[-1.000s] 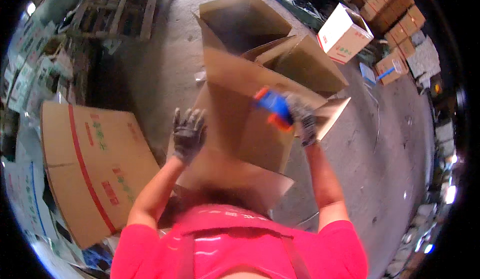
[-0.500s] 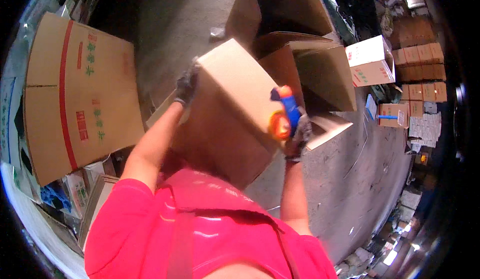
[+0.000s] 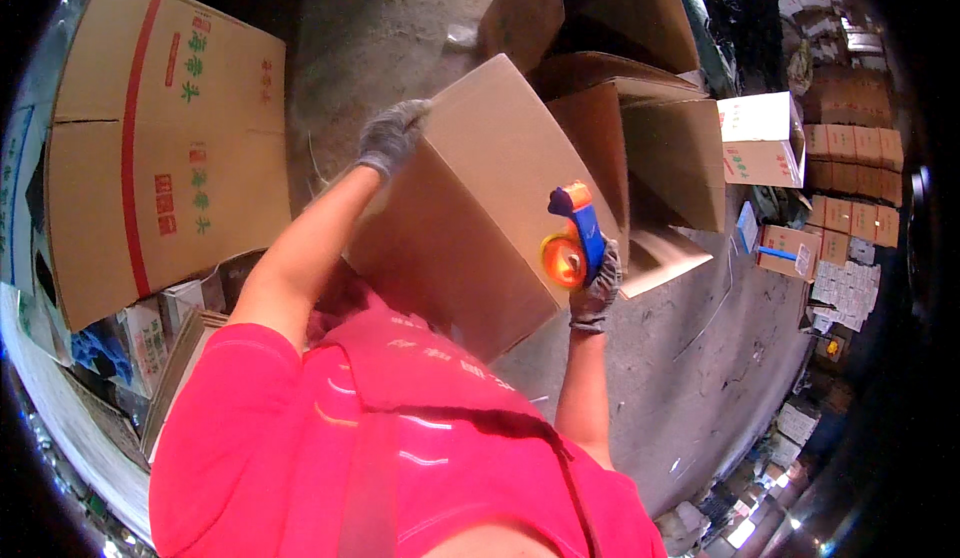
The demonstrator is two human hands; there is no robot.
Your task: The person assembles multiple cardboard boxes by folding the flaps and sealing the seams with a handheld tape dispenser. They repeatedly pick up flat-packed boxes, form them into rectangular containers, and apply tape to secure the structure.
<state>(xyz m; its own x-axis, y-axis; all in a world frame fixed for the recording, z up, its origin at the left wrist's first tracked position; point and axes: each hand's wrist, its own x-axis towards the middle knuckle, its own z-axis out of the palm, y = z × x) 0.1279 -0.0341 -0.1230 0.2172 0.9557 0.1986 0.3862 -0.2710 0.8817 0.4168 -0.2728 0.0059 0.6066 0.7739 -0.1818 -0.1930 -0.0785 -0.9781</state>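
A brown cardboard box (image 3: 525, 143) stands tilted in front of my body, its plain top face lit and its near side in shade. My left hand (image 3: 395, 138), in a grey glove, is closed at the box's far left corner, fingers bent against the edge. In my gloved right hand (image 3: 600, 288) is a blue and orange tape dispenser (image 3: 588, 233) with a roll of yellowish tape. It is over the right end of the top face; whether it touches the cardboard I cannot tell.
Open brown cartons (image 3: 670, 158) stand just beyond the box. A large printed carton (image 3: 215, 148) with a red stripe is on the left. A white carton (image 3: 762, 138) and stacked boxes (image 3: 855, 158) line the right. Scraps lie on the concrete floor (image 3: 700, 368).
The view has shifted a little. The box and my left hand have moved slightly farther from me; the tape dispenser stays over the box's right end.
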